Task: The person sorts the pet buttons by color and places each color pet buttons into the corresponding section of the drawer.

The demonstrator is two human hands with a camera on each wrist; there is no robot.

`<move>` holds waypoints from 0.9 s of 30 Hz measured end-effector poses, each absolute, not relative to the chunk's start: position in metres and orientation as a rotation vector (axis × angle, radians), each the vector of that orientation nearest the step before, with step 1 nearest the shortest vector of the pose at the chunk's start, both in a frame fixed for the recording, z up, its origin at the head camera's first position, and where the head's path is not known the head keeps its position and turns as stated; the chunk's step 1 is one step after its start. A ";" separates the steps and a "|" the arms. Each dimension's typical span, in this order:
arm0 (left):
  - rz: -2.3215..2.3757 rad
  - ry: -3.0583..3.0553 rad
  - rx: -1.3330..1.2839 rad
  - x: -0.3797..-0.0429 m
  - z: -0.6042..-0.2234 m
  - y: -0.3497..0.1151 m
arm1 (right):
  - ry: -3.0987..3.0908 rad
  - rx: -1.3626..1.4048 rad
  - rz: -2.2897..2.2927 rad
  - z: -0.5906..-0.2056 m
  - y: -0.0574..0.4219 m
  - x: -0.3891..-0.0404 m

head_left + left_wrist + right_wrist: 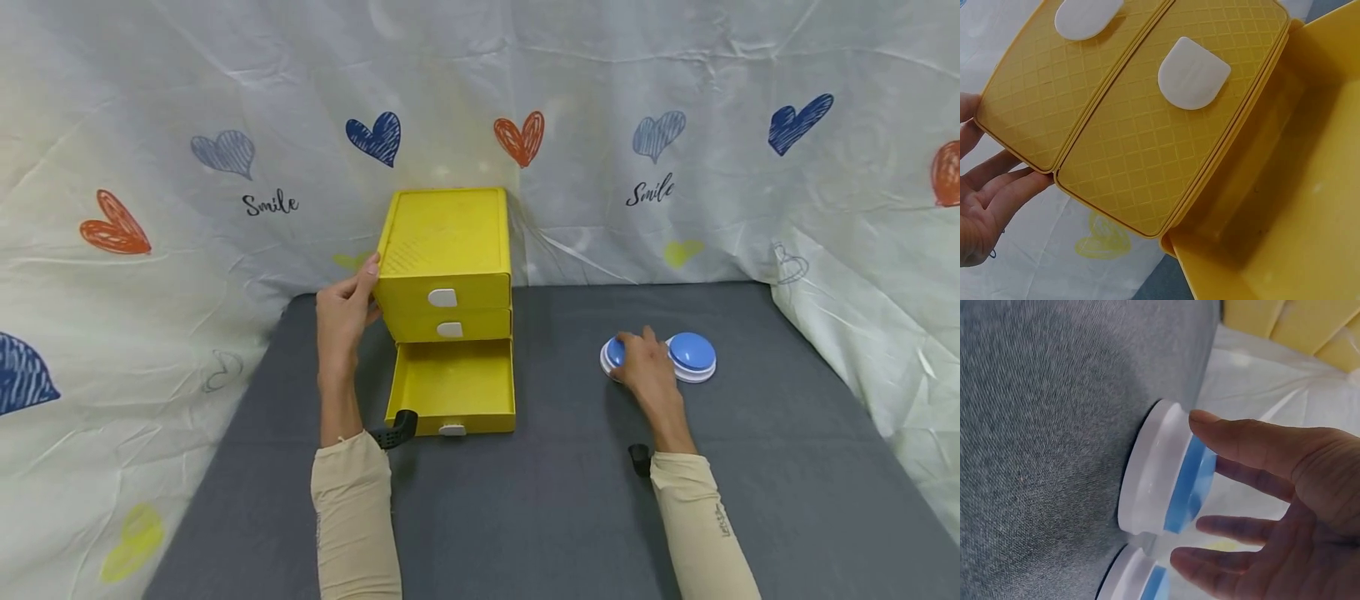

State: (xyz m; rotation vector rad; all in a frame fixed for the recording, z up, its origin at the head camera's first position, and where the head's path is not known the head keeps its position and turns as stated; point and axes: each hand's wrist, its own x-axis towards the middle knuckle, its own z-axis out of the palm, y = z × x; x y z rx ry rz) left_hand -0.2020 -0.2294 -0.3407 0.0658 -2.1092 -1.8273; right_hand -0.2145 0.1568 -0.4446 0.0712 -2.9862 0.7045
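Observation:
On the left, a yellow drawer unit (442, 242) has two upper drawers closed and its bottom drawer (453, 383) pulled out, with bare floor showing inside. My left hand (345, 312) touches the unit's left side near the front corner; the fingers (1013, 190) lie fairly straight against it. At the right lie two round push buttons with blue domes and white bases. Over the nearer-left push button (1169, 472) is my right hand (647, 367), its thumb at the white rim and its fingers spread loosely around the dome. The other push button (692, 354) sits just beside it.
A dark grey cloth (555, 500) covers the table. Behind it hangs a pale curtain (585, 83) with printed hearts and "Smile" lettering. White tabs (1194, 74) serve as drawer handles. Each wrist wears a black camera mount (397, 429).

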 end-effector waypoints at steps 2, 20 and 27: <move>-1.834 -2.108 0.069 -0.202 -0.341 -0.229 | -2.991 0.104 0.697 -0.446 0.158 -0.217; -1.858 -2.088 0.074 -0.204 -0.341 -0.227 | -2.822 0.170 0.749 -0.447 0.163 -0.215; -1.867 -2.087 0.084 -0.204 -0.341 -0.228 | -2.814 0.203 0.778 -0.434 0.160 -0.211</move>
